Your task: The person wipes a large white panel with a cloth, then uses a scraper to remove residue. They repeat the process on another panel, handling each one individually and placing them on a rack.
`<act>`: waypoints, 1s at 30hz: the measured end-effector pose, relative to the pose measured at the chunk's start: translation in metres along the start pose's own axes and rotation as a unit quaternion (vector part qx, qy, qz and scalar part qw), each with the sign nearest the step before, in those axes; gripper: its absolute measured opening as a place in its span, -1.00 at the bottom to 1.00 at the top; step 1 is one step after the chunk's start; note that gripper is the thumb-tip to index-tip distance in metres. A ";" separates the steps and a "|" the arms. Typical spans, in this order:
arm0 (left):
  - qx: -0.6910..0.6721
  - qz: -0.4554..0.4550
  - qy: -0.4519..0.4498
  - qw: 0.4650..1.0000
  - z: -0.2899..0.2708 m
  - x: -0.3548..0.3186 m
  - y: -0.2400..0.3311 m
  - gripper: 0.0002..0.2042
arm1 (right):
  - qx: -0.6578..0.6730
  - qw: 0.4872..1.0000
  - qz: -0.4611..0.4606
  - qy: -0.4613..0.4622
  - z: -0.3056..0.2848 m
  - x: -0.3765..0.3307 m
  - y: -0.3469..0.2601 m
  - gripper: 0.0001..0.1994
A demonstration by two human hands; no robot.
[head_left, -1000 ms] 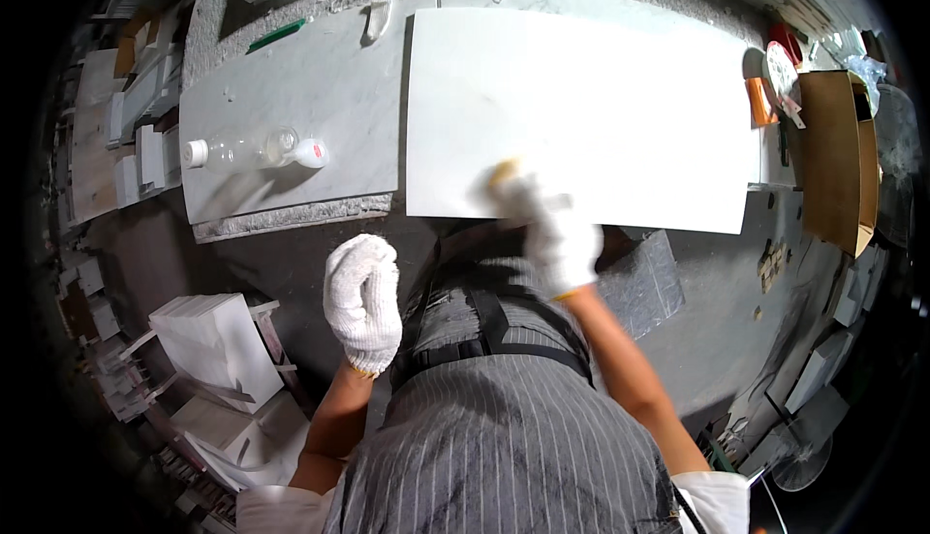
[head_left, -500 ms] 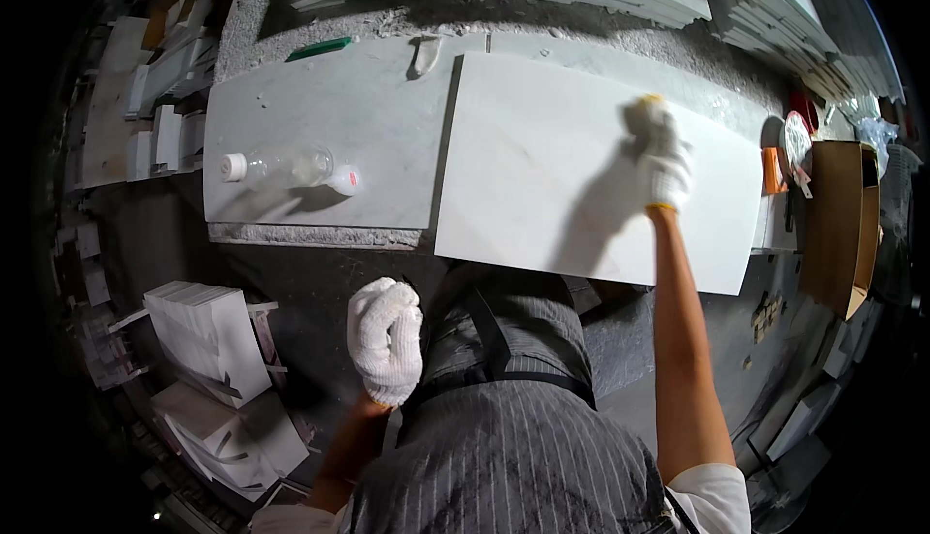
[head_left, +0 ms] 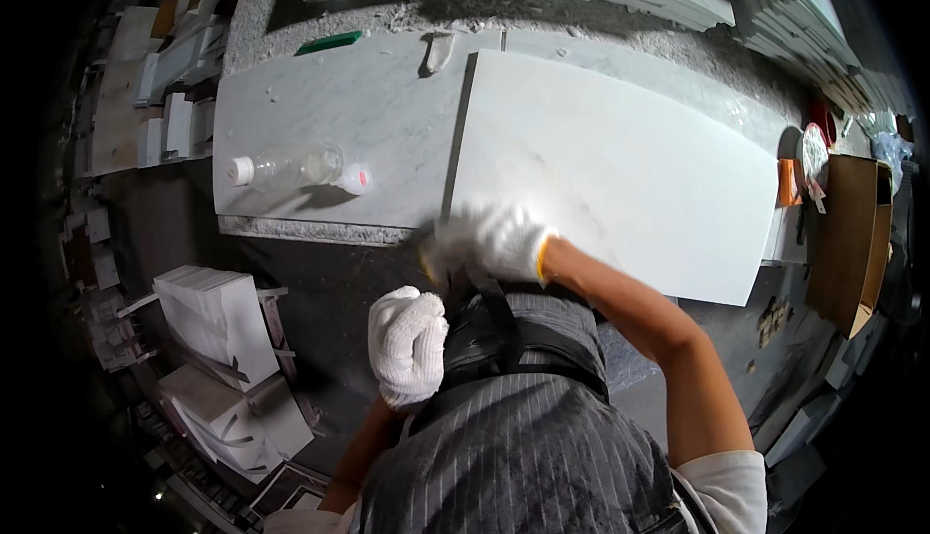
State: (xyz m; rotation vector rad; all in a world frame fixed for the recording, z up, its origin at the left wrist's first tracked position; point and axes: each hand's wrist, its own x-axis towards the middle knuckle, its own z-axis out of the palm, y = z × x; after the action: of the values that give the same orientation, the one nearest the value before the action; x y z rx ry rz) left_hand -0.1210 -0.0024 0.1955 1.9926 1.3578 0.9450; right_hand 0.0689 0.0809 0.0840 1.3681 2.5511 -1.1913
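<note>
Gloves cover both hands: the right hand (head_left: 494,240), blurred (grip unreadable), presses on the near left corner of the white slab (head_left: 620,171) on the bench, while the left hand (head_left: 407,345) hangs loosely curled, empty, near the apron.

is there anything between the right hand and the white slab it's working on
Nothing visible. The right hand, gloved and motion-blurred, is at the near left corner of the white slab, apparently on its surface. The clear plastic bottle lies off to the left on the grey slab, apart from both.
</note>
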 end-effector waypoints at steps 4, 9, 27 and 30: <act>0.012 0.029 0.006 0.999 -0.004 0.003 -0.005 -0.73 | 0.002 0.986 -0.117 0.119 -0.014 -0.054 0.023 -0.56; 0.019 0.016 0.009 1.000 -0.005 0.005 -0.004 -0.75 | 0.122 0.910 0.118 0.377 -0.076 -0.037 0.120 -0.61; -0.001 -0.007 0.028 1.000 -0.007 -0.009 -0.010 -0.78 | 0.449 0.781 0.124 0.416 -0.003 -0.193 0.091 -0.38; -0.004 0.029 -0.001 1.000 -0.004 0.002 -0.005 -0.74 | 0.079 0.704 0.389 0.589 0.001 -0.280 0.189 -0.47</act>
State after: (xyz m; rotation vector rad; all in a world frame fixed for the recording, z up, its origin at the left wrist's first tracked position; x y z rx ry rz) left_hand -0.1268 0.0015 0.1947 2.0365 1.2987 0.9738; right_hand 0.3770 -0.0556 0.0626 3.5385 1.5726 -0.3016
